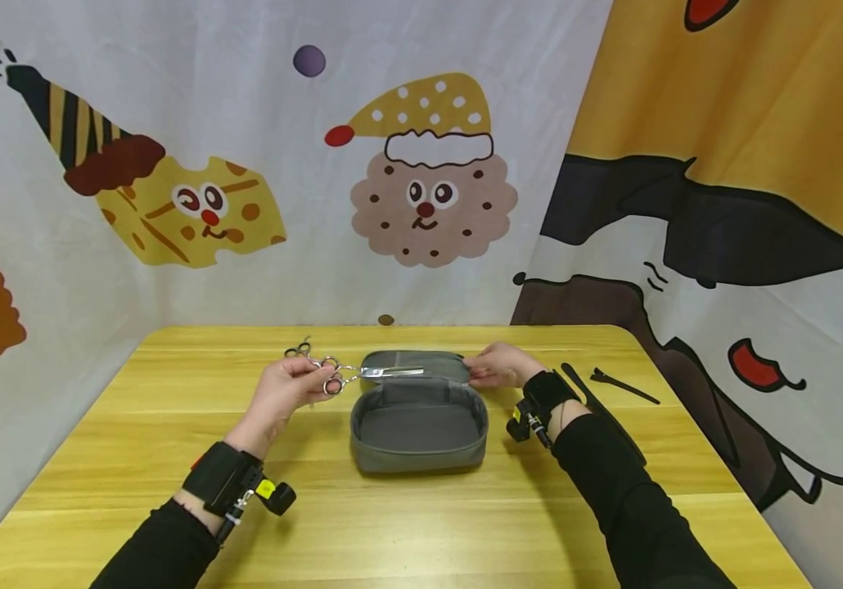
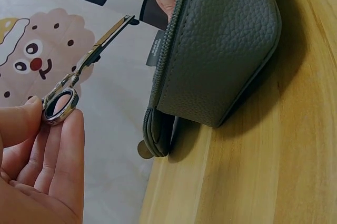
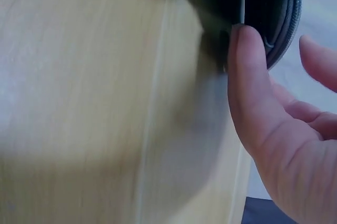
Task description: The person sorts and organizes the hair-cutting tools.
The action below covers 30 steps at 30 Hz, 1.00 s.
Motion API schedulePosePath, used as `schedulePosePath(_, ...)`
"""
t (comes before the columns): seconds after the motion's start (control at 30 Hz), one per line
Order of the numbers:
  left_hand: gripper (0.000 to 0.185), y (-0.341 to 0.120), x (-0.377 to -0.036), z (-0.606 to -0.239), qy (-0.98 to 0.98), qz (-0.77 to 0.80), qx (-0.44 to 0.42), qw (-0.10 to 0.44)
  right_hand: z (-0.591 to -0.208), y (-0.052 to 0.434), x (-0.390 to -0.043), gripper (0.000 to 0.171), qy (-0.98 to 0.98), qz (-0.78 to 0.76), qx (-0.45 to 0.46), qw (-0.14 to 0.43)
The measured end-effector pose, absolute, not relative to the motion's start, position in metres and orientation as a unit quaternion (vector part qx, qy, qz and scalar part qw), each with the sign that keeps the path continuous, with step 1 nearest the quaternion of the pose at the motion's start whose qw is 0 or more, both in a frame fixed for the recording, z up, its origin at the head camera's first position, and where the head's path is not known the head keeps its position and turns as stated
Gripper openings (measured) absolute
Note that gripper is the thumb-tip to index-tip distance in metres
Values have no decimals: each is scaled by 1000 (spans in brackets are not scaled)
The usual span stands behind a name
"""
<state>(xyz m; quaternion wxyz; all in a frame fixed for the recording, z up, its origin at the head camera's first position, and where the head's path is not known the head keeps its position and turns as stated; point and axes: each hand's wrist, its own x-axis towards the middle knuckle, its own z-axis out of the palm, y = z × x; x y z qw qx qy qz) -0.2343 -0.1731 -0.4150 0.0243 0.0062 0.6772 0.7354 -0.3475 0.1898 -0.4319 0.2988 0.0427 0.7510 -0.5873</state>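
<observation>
My left hand [image 1: 292, 384] pinches a pair of silver hairdressing scissors [image 1: 392, 372] by the finger rings, thumb on one side and fingers on the other. The blades point right, over the raised lid of a grey zip case [image 1: 421, 460]. The case stands unzipped, its lid [image 1: 421, 360] folded back and its bare inner bottom showing. At the right end of the lid, my right hand [image 1: 502, 366] touches it with extended fingers [image 3: 250, 58]. In the right wrist view, the thumb stands apart from the lid.
A second pair of scissors [image 1: 299, 348] lies behind my left hand. Right of the case are a long black flat item [image 1: 616, 425], partly hidden by the right forearm, and a black hair clip [image 1: 624, 385]. A patterned curtain [image 1: 259, 286] hangs behind the wooden table [image 1: 392, 532].
</observation>
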Motion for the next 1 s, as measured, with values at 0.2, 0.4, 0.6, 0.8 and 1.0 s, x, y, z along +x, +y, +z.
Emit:
schedulePosePath(0.2, 12, -172, -234, -416, 677, 736, 9, 25, -437, 187, -348, 28, 752, -591, 58, 286)
schedulePosePath(0.4, 12, -172, -234, -418, 678, 735, 9, 20, -438, 186, -347, 44, 771, -572, 44, 275)
schedulePosePath(0.6, 11, -174, -232, -417, 674, 739, 3, 15, -437, 186, -345, 53, 759, -593, 20, 267)
schedulePosePath(0.8, 11, -178, -233, -416, 662, 749, -2, 14, -436, 186, -341, 48, 749, -618, -10, 240)
schedulePosePath(1.0, 7, -185, -234, -415, 647, 762, -4, 18, -434, 190, -336, 49, 736, -642, -25, 211)
